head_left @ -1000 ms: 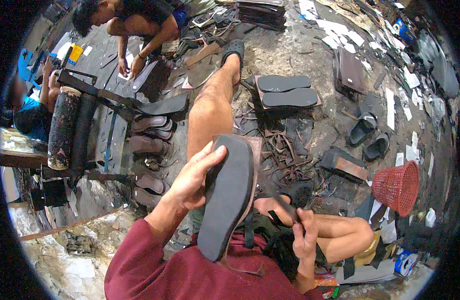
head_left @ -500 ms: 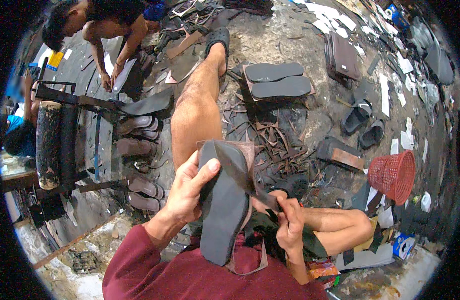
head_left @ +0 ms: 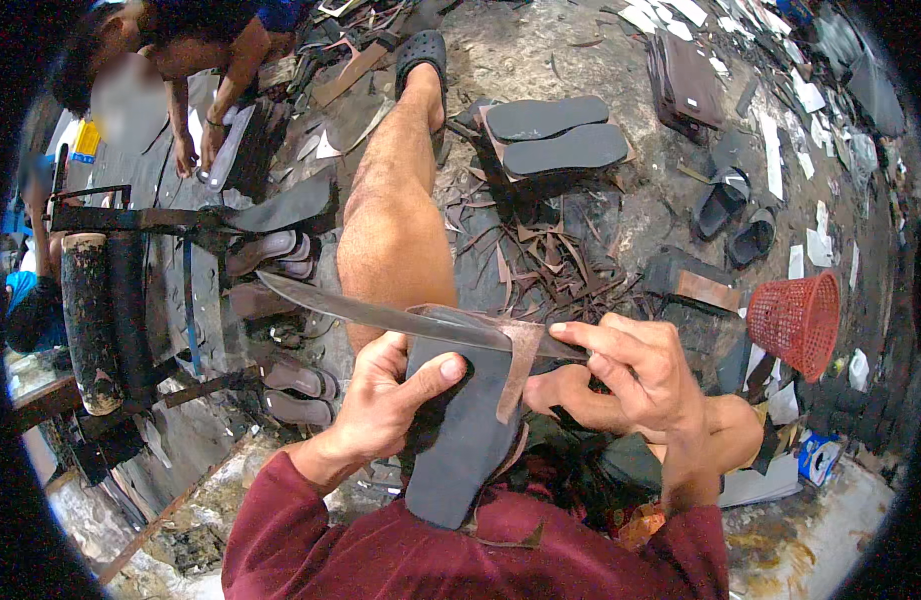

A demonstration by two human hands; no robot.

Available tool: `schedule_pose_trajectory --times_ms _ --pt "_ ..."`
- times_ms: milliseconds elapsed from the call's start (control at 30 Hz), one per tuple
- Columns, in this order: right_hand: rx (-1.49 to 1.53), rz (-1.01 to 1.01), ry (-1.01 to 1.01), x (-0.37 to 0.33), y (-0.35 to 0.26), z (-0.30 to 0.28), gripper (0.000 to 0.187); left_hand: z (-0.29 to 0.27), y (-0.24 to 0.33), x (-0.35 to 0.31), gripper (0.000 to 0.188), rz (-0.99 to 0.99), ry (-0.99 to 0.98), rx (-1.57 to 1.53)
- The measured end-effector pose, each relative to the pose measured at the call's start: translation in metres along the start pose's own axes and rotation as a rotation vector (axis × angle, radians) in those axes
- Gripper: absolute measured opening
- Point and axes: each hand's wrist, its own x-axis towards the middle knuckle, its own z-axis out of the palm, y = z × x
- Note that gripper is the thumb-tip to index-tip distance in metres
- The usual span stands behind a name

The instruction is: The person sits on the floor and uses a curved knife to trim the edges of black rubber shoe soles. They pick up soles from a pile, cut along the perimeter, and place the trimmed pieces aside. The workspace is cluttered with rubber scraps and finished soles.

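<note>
Knife now raised across sole since earlier frame | sole in left hand, fingers wrapped, thumb on top | right hand fingers curled round handle | edging strip apparently partly cut, remainder unfinished.

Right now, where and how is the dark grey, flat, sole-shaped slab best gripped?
Probably by the slab's left long edge, coming from the left, thumb on the upper face, as the left hand does: it's thin enough to pinch. The long curved metal blade crosses near its far end, and a pinkish-brown strip overlaps its right side, so those look worse.
</note>
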Motion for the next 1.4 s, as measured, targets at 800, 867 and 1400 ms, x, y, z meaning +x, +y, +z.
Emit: schedule_pose_trajectory --times_ms 800,867,1400 --pt "0.469 0.105 0.768 -0.044 -0.034 0.047 0.049 0.110 -0.027 0.028 0.068 0.353 -0.154 -0.726" --pt "0.389 0.169 0.831 -0.053 -0.024 0.061 0.050 0.130 -0.022 0.038 0.054 0.403 0.032 -0.539" --pt "-0.198 0.265 0.544 -0.144 -0.020 0.061 0.041 0.097 -0.044 0.015 0.044 0.122 0.305 -0.319"
